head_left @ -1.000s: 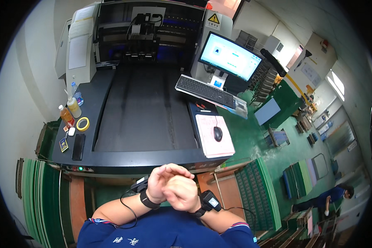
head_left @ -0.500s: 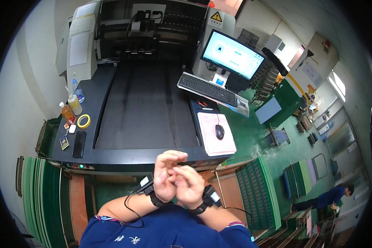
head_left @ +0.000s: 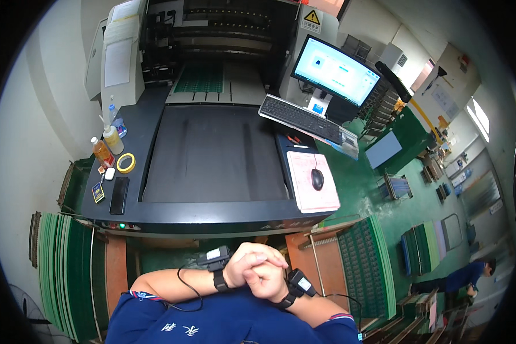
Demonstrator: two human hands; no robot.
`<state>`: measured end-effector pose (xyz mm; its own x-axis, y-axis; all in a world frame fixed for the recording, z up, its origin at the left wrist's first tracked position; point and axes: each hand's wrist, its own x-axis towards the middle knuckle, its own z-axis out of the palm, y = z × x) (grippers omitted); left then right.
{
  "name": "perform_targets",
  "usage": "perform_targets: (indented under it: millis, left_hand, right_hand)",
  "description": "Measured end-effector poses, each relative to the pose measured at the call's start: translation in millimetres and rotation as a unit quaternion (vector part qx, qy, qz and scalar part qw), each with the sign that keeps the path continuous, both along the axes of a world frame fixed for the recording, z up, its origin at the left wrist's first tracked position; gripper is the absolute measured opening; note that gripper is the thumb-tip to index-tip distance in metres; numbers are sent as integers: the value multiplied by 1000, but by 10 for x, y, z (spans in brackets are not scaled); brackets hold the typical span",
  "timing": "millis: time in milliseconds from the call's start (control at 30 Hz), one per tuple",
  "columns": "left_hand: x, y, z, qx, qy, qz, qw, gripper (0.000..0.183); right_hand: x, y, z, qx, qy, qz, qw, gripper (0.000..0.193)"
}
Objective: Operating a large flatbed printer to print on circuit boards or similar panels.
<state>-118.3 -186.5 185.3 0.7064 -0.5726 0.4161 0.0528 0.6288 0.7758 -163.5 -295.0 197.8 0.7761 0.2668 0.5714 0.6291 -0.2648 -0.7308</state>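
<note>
My left hand (head_left: 242, 265) and my right hand (head_left: 269, 282) are clasped together in front of my chest, just short of the machine's front edge. The left hand's fingers lie over the right hand, and both are closed. No object shows between them, though the palms are hidden. A black strap with a small device (head_left: 214, 256) sits on my left wrist, and another device (head_left: 299, 282) is on the right. Beyond my hands is the machine's dark flat bed (head_left: 215, 155). At its far end a green patterned panel (head_left: 199, 78) lies on a light grey plate (head_left: 243, 86).
Bottles (head_left: 102, 152), yellow tape (head_left: 125, 163) and a black phone (head_left: 119, 195) are on the left ledge. On the right are a mouse (head_left: 317, 179) on papers, a keyboard (head_left: 301, 118) and a monitor (head_left: 335, 70). Green boards (head_left: 60, 269) stand at lower left; a person (head_left: 461, 278) bends at far right.
My hands have come together from a loose, half-open pose into a clasp and dropped slightly. The grey plate with the green panel has appeared at the machine's far end, and the machine's head has shifted left.
</note>
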Motion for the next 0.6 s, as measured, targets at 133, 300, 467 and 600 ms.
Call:
perform_targets:
  millis: [133, 300, 467, 600]
  left_hand:
    - [15, -49, 82, 52, 48, 50, 996, 37]
    - [347, -351, -232, 138, 163, -2, 977, 43]
    - [711, -473, -544, 334, 24, 126, 934, 21]
    - [1133, -213, -1195, 474, 27, 312, 823, 23]
  right_hand:
    - [70, 6, -3, 38, -4, -51, 998, 18]
    - [311, -247, -320, 160, 228, -54, 959, 31]
    - [708, -1135, -513, 114, 347, -108, 925, 19]
    - [1309, -2670, -583, 268, 296, -267, 877, 34]
